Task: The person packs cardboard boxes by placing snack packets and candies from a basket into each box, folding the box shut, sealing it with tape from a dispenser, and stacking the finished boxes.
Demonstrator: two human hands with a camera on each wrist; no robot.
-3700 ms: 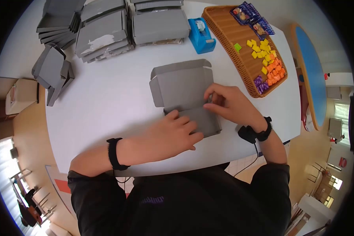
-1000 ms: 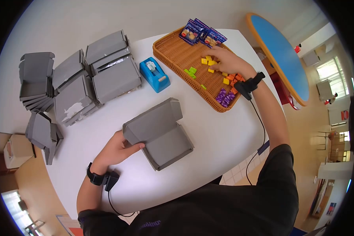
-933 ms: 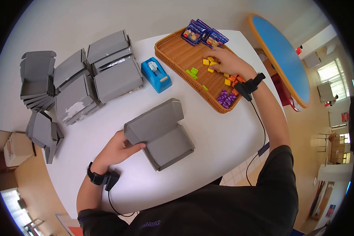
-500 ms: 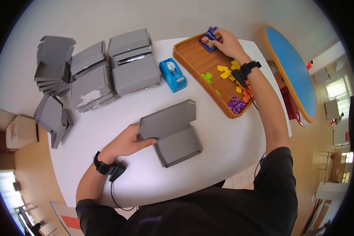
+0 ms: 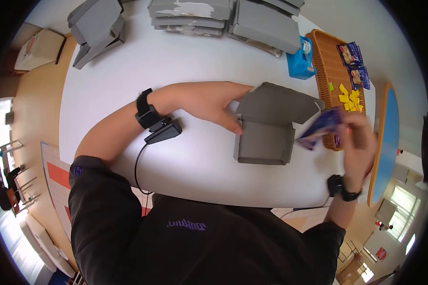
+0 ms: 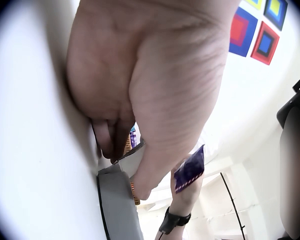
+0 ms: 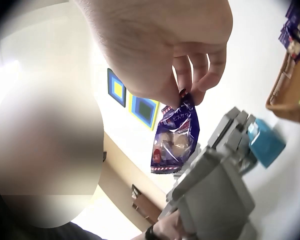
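Note:
An open grey cardboard box lies on the table with its lid raised. My left hand grips its left side, the thumb at the inner edge and the fingers partly hidden behind the lid. To the right of the box my right hand pinches a small purple biscuit packet by one corner. The packet hangs from thumb and fingertips in the right wrist view, its clear window showing round biscuits. It is blurred in the head view, close to the box's right side.
A wicker basket at the right holds more biscuit packets and yellow wrapped sweets. Beside it stands a blue tape dispenser. Stacked grey boxes line the back, with another open grey box at the far left.
My right hand has gone from the box to the sweets, then to the packets, and has come back towards the box with one packet. My left hand keeps its hold. The head view has shifted.

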